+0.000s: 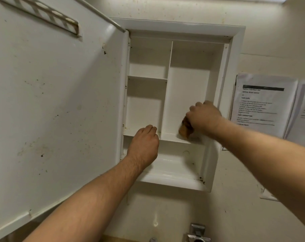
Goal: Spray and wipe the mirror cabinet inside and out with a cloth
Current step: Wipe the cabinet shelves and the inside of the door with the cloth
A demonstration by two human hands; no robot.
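Curling tightly, the fingers (194, 109) of the right hand (205, 117) were closed round a bunched orange-brown cloth (185, 129), pressing it onto the floor of the tall right-hand compartment, near its front corner. The cloth was blurred, so its folds could not be read. The left hand (143, 145) was loosely fisted and held nothing; its knuckles rested at the front edge of the shelf (174, 139), just beside the upright divider (164, 105). Beyond the hands, the mirror cabinet (179, 27) stood open and bare inside, with its door (52, 102) swung wide to the left, its inner face speckled with dark spots. Grime also showed in the lower right corner of the bottom recess. No spray bottle was in view. The likely slip, as I judge it, was leaning on that shelf and shifting it, or brushing the door so it swung against the left arm.
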